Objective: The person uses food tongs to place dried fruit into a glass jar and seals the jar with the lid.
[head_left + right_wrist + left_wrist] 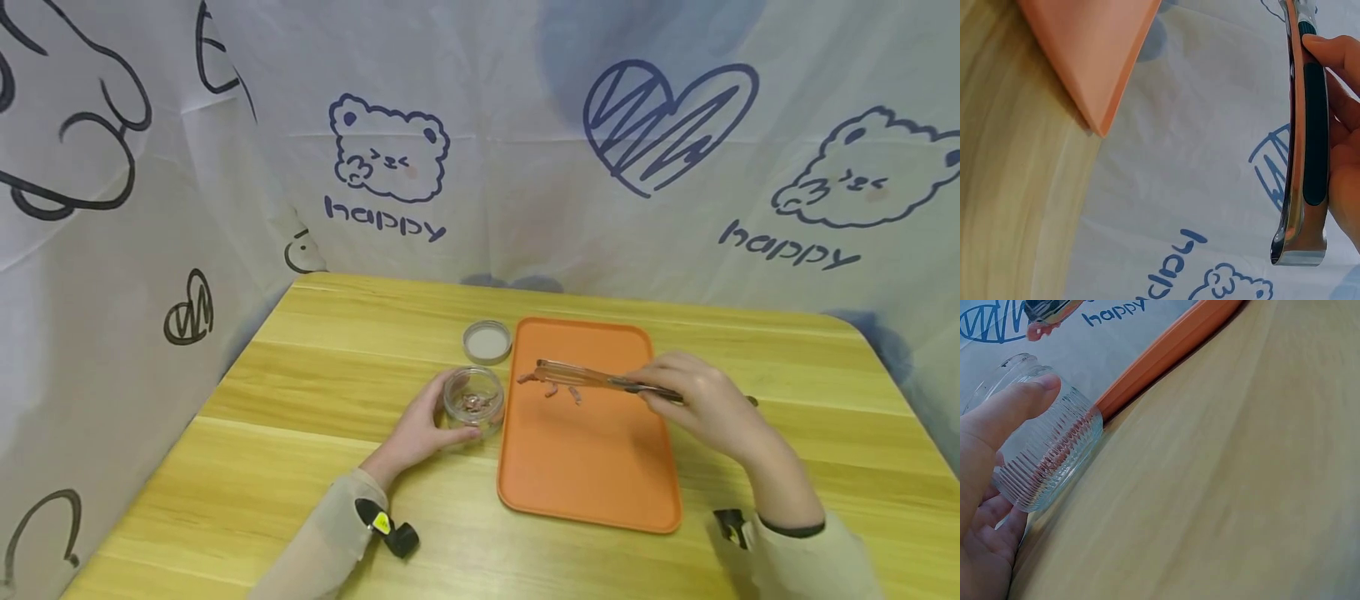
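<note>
My left hand (pixel 416 433) grips a clear glass jar (pixel 491 423) by its side, thumb in front. The ribbed wall of the jar (pixel 1072 440) shows in the left wrist view, with small reddish-brown pieces inside. My right hand (pixel 701 400) holds metal tongs (pixel 581 377) with dark grips, their tips pointing left over the orange tray (pixel 585 475). At the tips of the tongs is a small pinkish-brown piece (pixel 527 378), also visible as a pink piece (pixel 1041 330) in the left wrist view. Two similar small pieces (pixel 575 395) appear on the tray below the tongs.
A round lid (pixel 487 342) lies on the wooden table (pixel 300 392) behind the jar, beside the tray's left edge. White cloth (pixel 517 192) with blue drawings hangs behind the table and along its left side.
</note>
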The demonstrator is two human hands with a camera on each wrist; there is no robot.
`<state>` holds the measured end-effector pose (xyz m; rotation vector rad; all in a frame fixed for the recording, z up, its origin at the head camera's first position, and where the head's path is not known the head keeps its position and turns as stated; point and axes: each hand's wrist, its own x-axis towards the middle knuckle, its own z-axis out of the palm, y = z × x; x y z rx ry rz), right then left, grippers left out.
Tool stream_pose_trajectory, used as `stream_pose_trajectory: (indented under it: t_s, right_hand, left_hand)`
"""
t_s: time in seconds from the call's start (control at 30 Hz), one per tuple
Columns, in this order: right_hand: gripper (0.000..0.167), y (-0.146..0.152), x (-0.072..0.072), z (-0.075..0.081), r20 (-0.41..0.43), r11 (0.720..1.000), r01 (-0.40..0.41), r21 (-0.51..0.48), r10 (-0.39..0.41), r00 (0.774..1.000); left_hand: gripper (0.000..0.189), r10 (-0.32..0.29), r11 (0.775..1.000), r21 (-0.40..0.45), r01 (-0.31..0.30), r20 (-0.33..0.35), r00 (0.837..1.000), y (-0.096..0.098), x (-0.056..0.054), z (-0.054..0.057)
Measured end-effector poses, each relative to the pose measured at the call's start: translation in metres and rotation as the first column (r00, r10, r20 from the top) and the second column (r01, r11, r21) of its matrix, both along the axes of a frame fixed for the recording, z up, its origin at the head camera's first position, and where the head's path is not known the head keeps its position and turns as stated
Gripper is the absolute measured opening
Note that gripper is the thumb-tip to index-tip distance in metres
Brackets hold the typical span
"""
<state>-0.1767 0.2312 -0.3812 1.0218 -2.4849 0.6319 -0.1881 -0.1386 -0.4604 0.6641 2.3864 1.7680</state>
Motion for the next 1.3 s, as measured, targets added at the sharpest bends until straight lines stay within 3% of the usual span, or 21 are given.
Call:
stream_pose_trajectory:
  t_s: [0.7,1.0,1.3]
  right_hand:
    - [0.024,-0.031,-0.015,0.003,0.072,0.999,-0.029,-0.017,0.031,0.997]
    - [0.023,-0.043,-0.019,-0.002,0.062,0.997,-0.068,-0.023,0.07,0.996]
    - [0.023,-0.052,-0.021,-0.01,0.106,0.997,-0.078,-0.013,0.079,0.991]
  left_hand:
    - [0.083,0.001,1.0,-0.002,-0.001,0.014,1.0,0.0,0.0,0.002]
    - [0.083,0.003,1.0,-0.003,-0.003,0.004,1.0,0.0,0.0,0.001]
    - [0.083,0.012,1.0,-0.017,-0.012,-0.007,1.0,0.0,0.0,-0.002]
